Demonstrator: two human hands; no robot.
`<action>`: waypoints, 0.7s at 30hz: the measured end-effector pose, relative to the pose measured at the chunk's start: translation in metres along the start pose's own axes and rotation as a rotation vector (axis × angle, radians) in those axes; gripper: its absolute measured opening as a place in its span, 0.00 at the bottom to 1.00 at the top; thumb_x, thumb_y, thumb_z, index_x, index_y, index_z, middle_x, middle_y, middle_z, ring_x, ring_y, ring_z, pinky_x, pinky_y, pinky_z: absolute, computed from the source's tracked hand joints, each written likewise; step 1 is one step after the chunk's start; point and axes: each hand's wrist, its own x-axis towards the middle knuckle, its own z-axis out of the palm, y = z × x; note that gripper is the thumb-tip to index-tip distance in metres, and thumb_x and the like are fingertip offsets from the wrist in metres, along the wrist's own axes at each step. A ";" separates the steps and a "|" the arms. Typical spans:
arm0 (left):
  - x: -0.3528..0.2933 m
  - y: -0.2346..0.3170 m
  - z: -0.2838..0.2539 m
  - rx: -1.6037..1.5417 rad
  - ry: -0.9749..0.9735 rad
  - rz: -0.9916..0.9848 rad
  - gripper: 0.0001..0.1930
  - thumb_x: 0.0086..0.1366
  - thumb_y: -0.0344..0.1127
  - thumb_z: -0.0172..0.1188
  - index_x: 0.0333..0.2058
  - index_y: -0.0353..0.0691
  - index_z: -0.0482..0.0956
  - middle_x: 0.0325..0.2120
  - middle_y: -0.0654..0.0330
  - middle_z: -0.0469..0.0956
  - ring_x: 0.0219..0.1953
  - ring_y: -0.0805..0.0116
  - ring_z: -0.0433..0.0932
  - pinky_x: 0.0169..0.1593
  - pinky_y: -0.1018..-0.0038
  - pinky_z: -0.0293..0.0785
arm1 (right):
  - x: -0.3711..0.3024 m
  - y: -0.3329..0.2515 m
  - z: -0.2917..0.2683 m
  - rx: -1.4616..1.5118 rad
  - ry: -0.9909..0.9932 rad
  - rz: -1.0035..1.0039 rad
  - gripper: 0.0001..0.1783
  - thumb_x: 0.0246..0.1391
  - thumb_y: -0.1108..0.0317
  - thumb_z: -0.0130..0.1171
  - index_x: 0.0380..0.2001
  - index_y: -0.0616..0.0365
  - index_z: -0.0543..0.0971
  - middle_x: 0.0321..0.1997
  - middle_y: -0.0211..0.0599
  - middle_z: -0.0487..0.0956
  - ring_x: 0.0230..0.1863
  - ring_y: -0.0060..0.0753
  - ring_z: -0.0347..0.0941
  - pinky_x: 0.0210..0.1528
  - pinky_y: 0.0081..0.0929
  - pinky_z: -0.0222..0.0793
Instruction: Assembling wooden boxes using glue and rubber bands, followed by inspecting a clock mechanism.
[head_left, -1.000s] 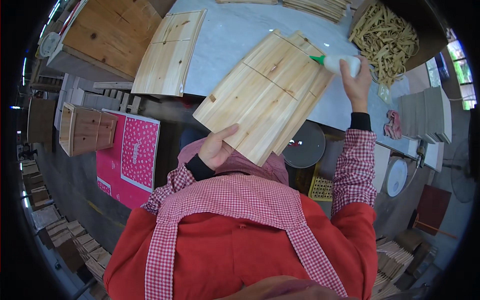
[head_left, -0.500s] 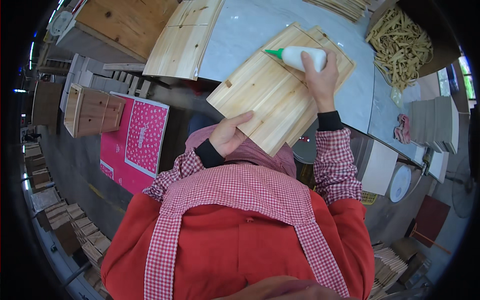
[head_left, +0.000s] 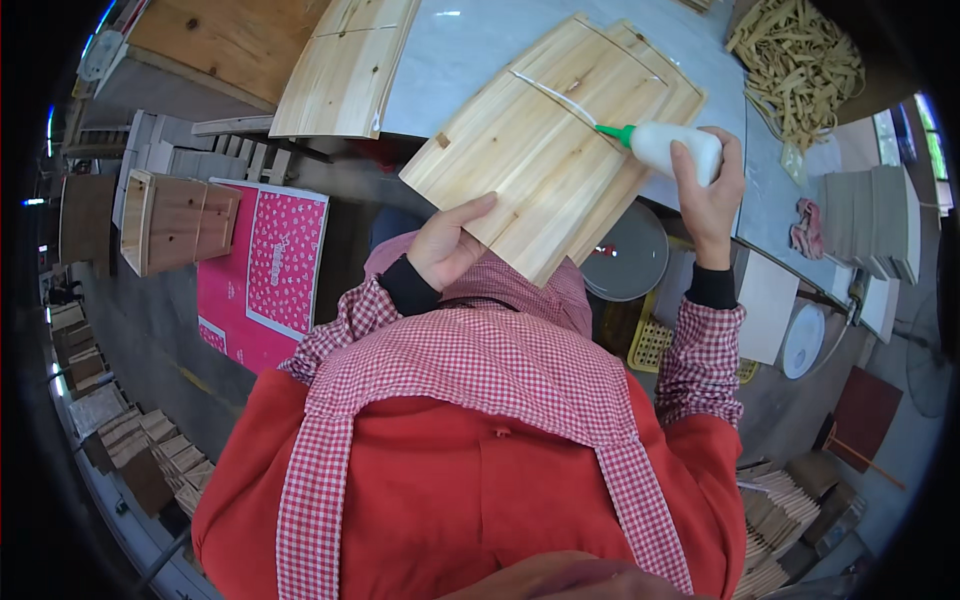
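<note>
**Glue line on a board at the desk's near edge**

Surface: a pale grey desk [head_left: 470,60], smooth and slightly glossy, takes up the top of the view. Its near edge runs behind the person's raised arms.

Left hand [head_left: 452,245]: fingers closed around the lower corner of a light wooden board [head_left: 545,150], thumb lying on its face. The board is tilted and reaches over the near edge of the desk, its far end above the surface. A second board of the same kind sits right under it, showing along the right side.

Right hand [head_left: 712,190]: wrapped shut around a white glue bottle [head_left: 672,148] with a green nozzle. The nozzle tip touches the board's face at the end of a thin white line of glue [head_left: 552,92].

On the desk, far left corner: another pale board [head_left: 345,65], overhanging the edge. Far right corner: a heap of thin wood strips [head_left: 800,60].

Room: concrete floor. Left of the person, a flat pink patterned carton [head_left: 262,270] and an open wooden box [head_left: 175,222]. Right, below the desk, a round grey lid [head_left: 628,255], a yellow basket [head_left: 655,340], white panels and a stack of grey sheets [head_left: 870,220]. Small wood pieces are stacked at the lower left and lower right.
</note>
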 end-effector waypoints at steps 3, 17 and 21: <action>0.000 0.001 0.002 0.006 0.016 -0.008 0.26 0.62 0.26 0.58 0.57 0.33 0.60 0.53 0.52 0.69 0.55 0.58 0.71 0.60 0.61 0.69 | -0.009 0.007 0.007 0.027 0.052 0.039 0.22 0.46 0.63 0.68 0.40 0.62 0.73 0.32 0.46 0.78 0.32 0.36 0.77 0.36 0.29 0.72; -0.006 -0.006 0.009 0.020 0.076 -0.027 0.27 0.63 0.28 0.58 0.58 0.33 0.58 0.54 0.50 0.69 0.57 0.57 0.70 0.61 0.60 0.67 | 0.011 -0.003 0.039 0.058 0.006 0.007 0.23 0.44 0.63 0.68 0.40 0.62 0.73 0.32 0.47 0.79 0.32 0.37 0.77 0.36 0.32 0.72; -0.005 -0.012 0.008 0.023 0.049 -0.056 0.27 0.63 0.29 0.58 0.58 0.33 0.58 0.54 0.51 0.68 0.56 0.57 0.70 0.61 0.61 0.67 | -0.012 0.003 -0.005 0.009 0.022 0.024 0.20 0.47 0.64 0.66 0.40 0.61 0.73 0.32 0.42 0.78 0.31 0.31 0.75 0.34 0.27 0.71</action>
